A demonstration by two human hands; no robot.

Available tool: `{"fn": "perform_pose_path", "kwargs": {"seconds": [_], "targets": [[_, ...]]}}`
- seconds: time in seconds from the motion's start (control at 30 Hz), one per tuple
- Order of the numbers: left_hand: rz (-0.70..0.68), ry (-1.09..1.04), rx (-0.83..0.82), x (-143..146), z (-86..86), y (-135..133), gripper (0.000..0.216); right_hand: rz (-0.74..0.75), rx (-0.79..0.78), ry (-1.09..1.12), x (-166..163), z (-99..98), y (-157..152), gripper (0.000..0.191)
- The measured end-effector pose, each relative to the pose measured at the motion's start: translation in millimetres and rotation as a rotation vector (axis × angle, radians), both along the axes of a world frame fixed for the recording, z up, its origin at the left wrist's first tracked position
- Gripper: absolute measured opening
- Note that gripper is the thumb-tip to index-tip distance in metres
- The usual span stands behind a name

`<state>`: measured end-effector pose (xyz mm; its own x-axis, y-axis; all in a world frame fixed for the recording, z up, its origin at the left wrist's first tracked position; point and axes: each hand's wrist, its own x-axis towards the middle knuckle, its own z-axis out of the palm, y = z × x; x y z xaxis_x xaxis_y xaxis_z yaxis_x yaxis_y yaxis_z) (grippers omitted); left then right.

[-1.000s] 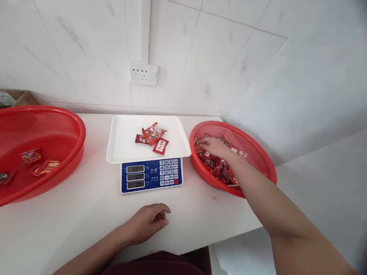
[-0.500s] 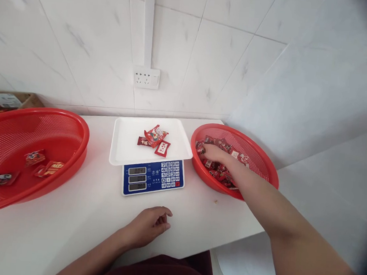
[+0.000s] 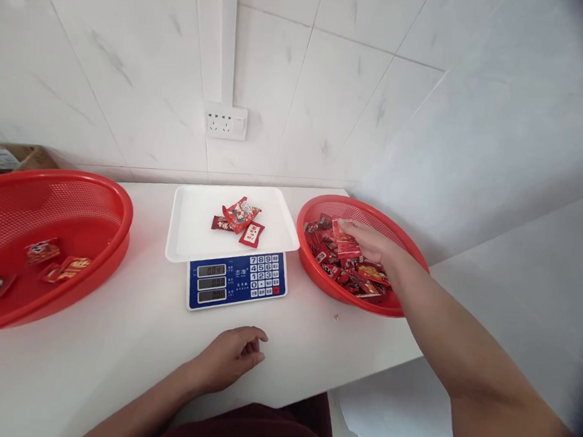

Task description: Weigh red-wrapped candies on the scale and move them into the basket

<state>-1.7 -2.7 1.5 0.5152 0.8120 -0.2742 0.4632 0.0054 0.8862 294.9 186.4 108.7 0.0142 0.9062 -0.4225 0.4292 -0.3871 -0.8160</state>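
Observation:
My right hand [image 3: 370,241] reaches into the red basket [image 3: 410,255] on the right, which holds several red snack packets [image 3: 341,266]. Its fingers pinch a red packet [image 3: 340,230] near the basket's back left. My left hand [image 3: 230,358] rests on the white counter in front of the scale, fingers loosely curled, holding nothing. The scale has a white tray [image 3: 195,224] with three red packets [image 3: 241,218] on it and a blue keypad front [image 3: 239,282].
A larger red basket [image 3: 96,193] sits at the left with a few red packets [image 3: 41,253] inside. A cardboard box [image 3: 4,155] stands behind it. A wall socket [image 3: 224,122] is above the scale. A tiny object [image 3: 336,316] lies on the counter [image 3: 125,340] near its front edge.
My right hand has shifted from the basket's left side towards its middle and lifted a red packet in its fingers. The left hand has stayed put.

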Motion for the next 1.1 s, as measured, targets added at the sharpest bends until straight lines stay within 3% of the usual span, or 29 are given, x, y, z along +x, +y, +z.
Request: {"fn": "perform_pose_path", "kwargs": {"seconds": [0.2, 0.4, 0.63, 1.1], "targets": [[-0.011, 0.000, 0.012, -0.5, -0.7, 0.4, 0.030, -0.054, 0.027, -0.181, 1.0, -0.7, -4.2, 0.065], [-0.006, 0.004, 0.028, -0.7, -1.2, -0.3, 0.031, 0.108, -0.014, -0.269, 1.7, 0.5, -7.3, 0.047], [-0.006, -0.015, 0.047, -0.2, 1.8, -1.9, 0.030, 0.199, 0.098, -0.506, -1.6, -4.6, -6.0, 0.043], [0.007, 0.003, 0.014, 0.3, 3.9, -1.1, 0.031, 0.060, 0.266, -0.689, -0.1, -7.1, 2.8, 0.049]]}}
